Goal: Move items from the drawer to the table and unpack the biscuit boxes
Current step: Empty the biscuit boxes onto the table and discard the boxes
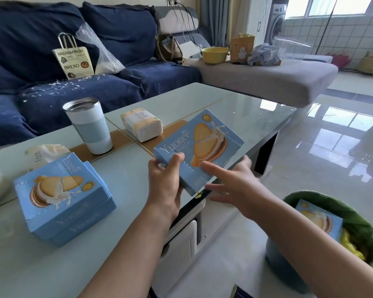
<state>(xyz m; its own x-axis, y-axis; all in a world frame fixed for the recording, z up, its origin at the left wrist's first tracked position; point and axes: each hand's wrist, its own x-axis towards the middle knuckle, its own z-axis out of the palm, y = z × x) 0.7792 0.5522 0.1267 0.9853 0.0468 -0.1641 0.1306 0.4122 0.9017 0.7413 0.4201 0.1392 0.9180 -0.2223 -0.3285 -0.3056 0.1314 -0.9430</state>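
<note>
My left hand (165,183) grips the near left corner of a blue biscuit box (199,147), thumb on top, and holds it tilted above the table's right edge. My right hand (230,186) is under the box's near right side, its fingers spread straight and the index finger lying across the front face. Two more blue biscuit boxes (63,198) lie stacked on the glass table (127,222) to the left. The white drawer front (181,244) shows below the table edge.
A white and blue tumbler (91,125) and two tissue packs (141,123) stand on the table. At the lower right, a green-lined bin (353,214) holds another blue box. A blue sofa with a paper bag (73,59) lies behind.
</note>
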